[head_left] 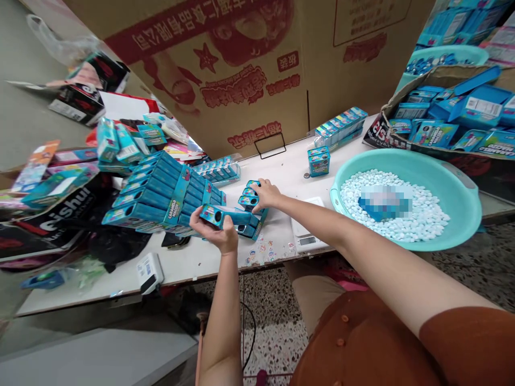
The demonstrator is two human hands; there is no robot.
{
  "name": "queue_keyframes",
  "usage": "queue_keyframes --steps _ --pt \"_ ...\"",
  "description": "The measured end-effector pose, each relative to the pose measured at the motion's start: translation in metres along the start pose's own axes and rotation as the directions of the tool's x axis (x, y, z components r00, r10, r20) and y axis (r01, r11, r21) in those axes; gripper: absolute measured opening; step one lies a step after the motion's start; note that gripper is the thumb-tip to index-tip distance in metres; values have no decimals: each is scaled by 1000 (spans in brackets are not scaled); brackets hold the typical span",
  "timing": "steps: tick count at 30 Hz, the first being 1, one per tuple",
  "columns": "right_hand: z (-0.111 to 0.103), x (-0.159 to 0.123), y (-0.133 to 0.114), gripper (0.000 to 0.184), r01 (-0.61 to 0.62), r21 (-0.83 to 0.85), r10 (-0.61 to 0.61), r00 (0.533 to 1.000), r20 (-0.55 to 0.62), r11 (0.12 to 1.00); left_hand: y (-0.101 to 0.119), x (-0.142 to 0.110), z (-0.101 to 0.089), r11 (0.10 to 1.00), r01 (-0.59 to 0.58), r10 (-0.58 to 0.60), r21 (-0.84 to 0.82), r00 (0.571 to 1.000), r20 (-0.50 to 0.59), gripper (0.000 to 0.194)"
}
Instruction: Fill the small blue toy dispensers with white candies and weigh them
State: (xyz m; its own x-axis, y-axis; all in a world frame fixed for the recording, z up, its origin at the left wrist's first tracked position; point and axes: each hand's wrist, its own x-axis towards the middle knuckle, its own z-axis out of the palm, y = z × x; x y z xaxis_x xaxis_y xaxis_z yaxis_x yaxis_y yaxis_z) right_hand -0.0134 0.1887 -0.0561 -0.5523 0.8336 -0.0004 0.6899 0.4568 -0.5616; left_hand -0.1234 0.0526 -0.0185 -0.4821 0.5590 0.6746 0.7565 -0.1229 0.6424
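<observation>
My left hand (217,231) is wrapped round a blue candy box (231,216), with a dark round opening at its near end. My right hand (267,194) is closed over small blue boxes (248,200) with dark holes in their tops, just beyond the left hand. Its fingertips are partly hidden, and how many boxes they grip I cannot tell. Left of both hands, a tall stack of blue candy boxes (161,195) stands tilted, printed with "Caramelo Macizo". A white digital scale (308,238) lies under my right forearm.
A turquoise basin (462,214) of white candies stands at right, a scoop-like blue object inside, partly blurred. Behind it is a carton (380,126) of blue boxes. A big cardboard box (314,64) walls off the back. Wrapped box rows (341,126) and a single blue box (318,162) stand before it.
</observation>
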Motion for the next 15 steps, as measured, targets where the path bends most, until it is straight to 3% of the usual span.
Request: queue_keyframes --steps 3,6,8,10,13,15 --pt "-13 -1 13 108 -5 79 2 999 41 997 23 -20 0 999 -15 12 40 996 87 65" --pt "-36 -20 25 79 69 105 -51 985 -167 992 40 -46 12 998 -30 20 49 982 186 66" --pt "-54 -48 30 53 124 86 -87 934 -346 989 48 -60 25 1000 -9 3 21 963 268 65" --pt "-70 -83 33 46 109 84 -57 883 -466 990 54 -70 39 999 35 -25 -23 938 347 64" --pt "-83 -140 38 46 72 76 -19 841 -540 995 62 -76 61 992 83 -38 -92 910 412 66" --pt "-83 -176 44 43 95 56 -50 840 -541 994 68 -78 74 986 92 -29 -136 913 407 66"
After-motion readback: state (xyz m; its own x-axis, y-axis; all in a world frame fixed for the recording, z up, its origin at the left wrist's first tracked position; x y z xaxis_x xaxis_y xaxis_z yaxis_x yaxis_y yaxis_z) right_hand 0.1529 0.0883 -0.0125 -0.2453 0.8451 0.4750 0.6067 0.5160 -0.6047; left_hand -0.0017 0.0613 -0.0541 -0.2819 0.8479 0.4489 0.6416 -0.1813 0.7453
